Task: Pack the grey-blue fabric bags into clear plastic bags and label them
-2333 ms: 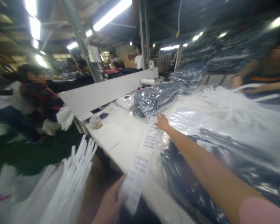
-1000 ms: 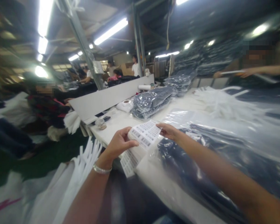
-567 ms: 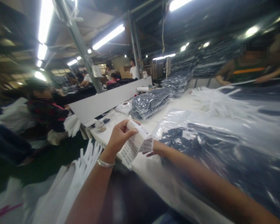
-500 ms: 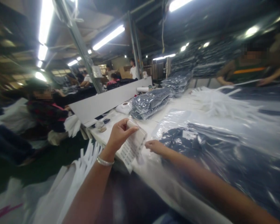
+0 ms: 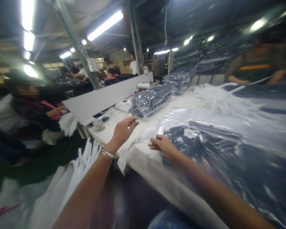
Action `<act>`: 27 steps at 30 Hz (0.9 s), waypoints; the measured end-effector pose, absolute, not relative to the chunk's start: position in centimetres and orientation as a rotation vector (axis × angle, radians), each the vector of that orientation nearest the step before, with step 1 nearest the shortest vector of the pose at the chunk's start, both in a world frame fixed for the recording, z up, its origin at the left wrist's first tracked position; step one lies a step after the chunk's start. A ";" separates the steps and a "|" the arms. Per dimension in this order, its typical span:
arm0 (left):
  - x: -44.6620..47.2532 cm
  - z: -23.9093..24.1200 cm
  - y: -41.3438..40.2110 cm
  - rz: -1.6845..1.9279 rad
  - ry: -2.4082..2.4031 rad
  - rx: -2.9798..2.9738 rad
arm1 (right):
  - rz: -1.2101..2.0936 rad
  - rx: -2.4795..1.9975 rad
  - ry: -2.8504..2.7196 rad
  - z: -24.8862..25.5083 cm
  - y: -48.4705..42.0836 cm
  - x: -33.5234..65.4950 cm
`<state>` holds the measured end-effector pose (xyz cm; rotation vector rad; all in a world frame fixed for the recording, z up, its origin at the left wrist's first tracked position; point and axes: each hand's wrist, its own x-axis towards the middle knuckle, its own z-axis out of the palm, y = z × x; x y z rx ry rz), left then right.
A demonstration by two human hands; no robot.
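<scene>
Above the table's near edge my left hand (image 5: 125, 128) is raised, thumb and fingers apart, with nothing seen between them. My right hand (image 5: 164, 146) hovers to its right, fingers bent and slightly spread, at the corner of a clear plastic bag (image 5: 171, 117). Between the two hands lies a thin white sheet (image 5: 135, 140), one end hanging over the edge; its print is too blurred to read. The bag covers folded dark garments (image 5: 216, 156) with a small white label (image 5: 191, 133) showing through.
Bagged dark garments (image 5: 150, 98) are stacked farther back. A white board (image 5: 105, 97) lines the table's far left side, near a tape roll (image 5: 124, 104). White strips (image 5: 87, 159) hang at left; more white strips (image 5: 219, 98) lie at right. A co-worker (image 5: 257, 68) stands across the table.
The folded printed sheet has left my left hand, and a white sheet now lies flat over the table edge. My left hand's fingers have parted. My right hand's fingers have spread.
</scene>
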<state>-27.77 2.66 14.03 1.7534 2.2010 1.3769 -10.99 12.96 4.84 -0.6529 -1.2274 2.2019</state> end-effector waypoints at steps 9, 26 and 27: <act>-27.0 1.2 0.2 1.365 1.479 0.529 | 2.282 -0.712 -0.724 -1.4 5.7 -11.7; -32.9 2.9 8.9 1.271 1.803 1.272 | 2.357 -0.748 -0.872 -4.0 6.4 -12.9; -33.0 1.6 8.8 1.279 1.848 1.256 | 2.366 -0.771 -0.884 -4.5 6.4 -13.3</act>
